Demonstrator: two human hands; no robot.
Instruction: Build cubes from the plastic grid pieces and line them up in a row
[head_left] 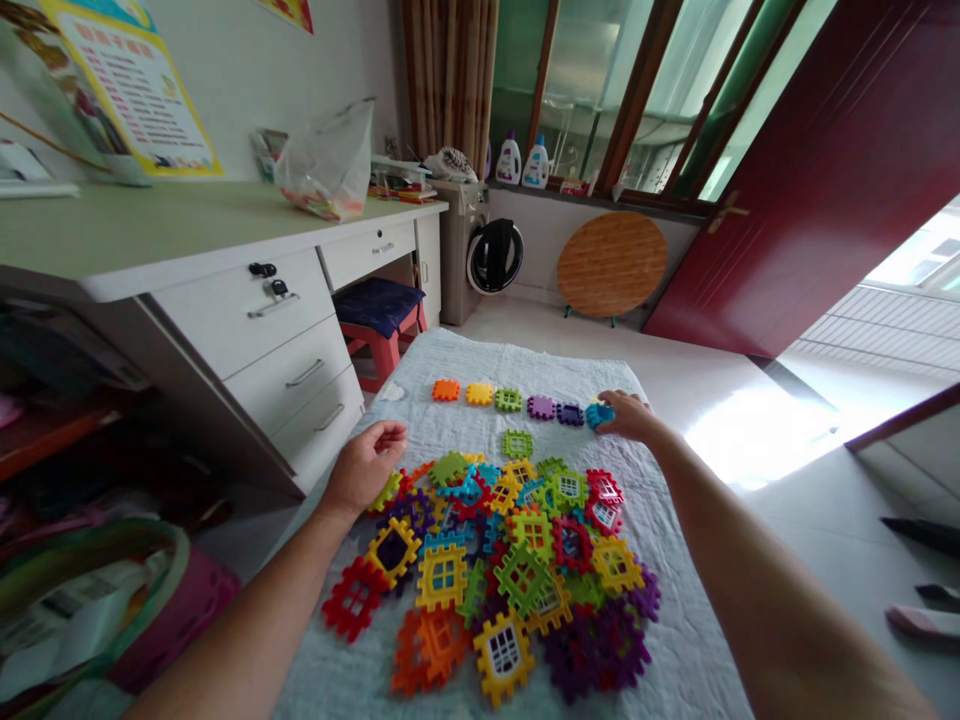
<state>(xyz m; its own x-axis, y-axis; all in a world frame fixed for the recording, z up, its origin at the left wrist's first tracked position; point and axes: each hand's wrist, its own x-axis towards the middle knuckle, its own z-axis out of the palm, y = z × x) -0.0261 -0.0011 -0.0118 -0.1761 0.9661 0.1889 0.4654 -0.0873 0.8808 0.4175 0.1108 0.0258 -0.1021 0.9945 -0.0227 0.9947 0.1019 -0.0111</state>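
My right hand [630,416] is at the far right end of a row of plastic building tiles, its fingers closed on a blue tile [598,414]. Leftward along that row lie a dark purple tile [570,413], a light purple tile [541,407], a green tile [508,400], a yellow tile [479,394] and an orange tile [445,390]. A single green window tile [517,444] sits between the row and a mixed heap of tiles [525,575]. Over the heap's left edge, my left hand [367,466] hovers with curled fingers and nothing visible in them.
A pale blue cloth [420,350] covers the work surface. On the left stands a white desk [247,225] with drawers, with a red stool [382,350] beside it. A washing machine [459,250], a round wooden tabletop [613,262] and a red door [795,170] are behind.
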